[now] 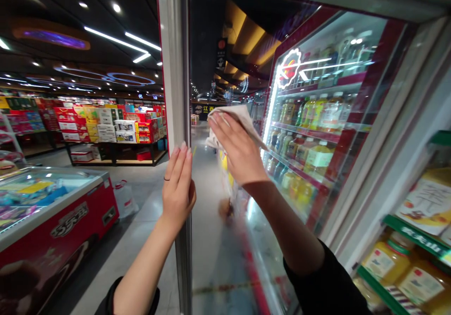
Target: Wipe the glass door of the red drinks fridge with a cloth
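A glass door (214,240) with a metal frame (175,70) stands in front of me. My left hand (179,183) rests on the frame's left upright, its fingers straight and close together, with a dark ring on one of them. Against the glass, my right hand (239,148) presses a whitish cloth (246,117) with extended fingers. Part of the cloth sticks out above and to the right of that hand. Through or reflected in the pane, a lit drinks cooler (306,117) shows rows of bottles.
At lower left is a red chest freezer (81,221) with a glass top. Behind it, stacked boxed goods (120,124) sit on a low display, and a white plastic container (125,200) stands on the floor. Yellow juice bottles (382,258) fill green-edged shelves at lower right.
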### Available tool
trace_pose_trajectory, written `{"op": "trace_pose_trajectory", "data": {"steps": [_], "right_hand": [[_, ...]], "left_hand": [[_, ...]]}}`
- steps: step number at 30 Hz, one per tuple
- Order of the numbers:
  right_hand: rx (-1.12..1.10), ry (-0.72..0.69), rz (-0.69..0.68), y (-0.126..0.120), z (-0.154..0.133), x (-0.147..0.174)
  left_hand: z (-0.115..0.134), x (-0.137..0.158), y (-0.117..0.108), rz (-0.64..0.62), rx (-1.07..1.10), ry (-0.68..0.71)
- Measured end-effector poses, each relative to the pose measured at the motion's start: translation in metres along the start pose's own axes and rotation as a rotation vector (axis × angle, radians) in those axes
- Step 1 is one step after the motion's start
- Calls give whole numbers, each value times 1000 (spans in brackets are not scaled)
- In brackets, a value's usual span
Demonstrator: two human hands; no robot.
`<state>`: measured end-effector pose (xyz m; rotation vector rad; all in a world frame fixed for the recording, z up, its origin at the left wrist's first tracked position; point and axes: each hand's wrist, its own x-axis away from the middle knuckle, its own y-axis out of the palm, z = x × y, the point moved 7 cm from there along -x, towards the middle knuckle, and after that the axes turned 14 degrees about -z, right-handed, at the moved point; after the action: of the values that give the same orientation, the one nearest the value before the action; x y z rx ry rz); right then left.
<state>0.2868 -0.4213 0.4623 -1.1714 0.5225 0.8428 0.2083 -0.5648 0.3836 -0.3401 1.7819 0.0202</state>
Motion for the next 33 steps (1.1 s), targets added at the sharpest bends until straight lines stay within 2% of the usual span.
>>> {"op": "trace_pose_trajectory", "data": {"steps": [3, 6, 8, 11, 13, 15, 17, 19, 22, 25, 28, 30, 33], "right_hand": [[-37, -43, -67, 14, -24, 24], [11, 29, -11, 7, -17, 49], [19, 54, 58, -2, -7, 47], [0, 47, 67, -4, -2, 20], [-40, 67, 23, 5, -9, 1], [-88, 24, -24, 17, -26, -3], [-142, -48, -62, 28, -43, 8], [-179, -25, -114, 36, -47, 27], [-174, 40, -100, 35, -38, 46], [-138, 58, -39, 29, -36, 38], [-153, 38, -13, 35, -47, 27], [-198, 14, -59, 46, -55, 30], [-247, -3, -144, 59, -59, 51]], "left_hand": [[-2, 9, 1, 1, 26, -24], [-3, 15, 3, -39, 40, -38], [-3, 18, 4, -53, 42, -41], [-2, 19, 3, -38, 42, -49], [-1, 18, 3, -27, 46, -56], [-1, 18, 2, -14, 51, -57], [-1, 18, 1, 1, 54, -61], [-2, 17, 1, 5, 52, -69], [-2, 16, 2, 3, 51, -70], [-2, 18, 4, -3, 47, -86], [-2, 26, 9, -33, 20, -108], [-1, 34, 12, -48, 1, -110], [2, 46, 16, -66, 1, -124]]}}
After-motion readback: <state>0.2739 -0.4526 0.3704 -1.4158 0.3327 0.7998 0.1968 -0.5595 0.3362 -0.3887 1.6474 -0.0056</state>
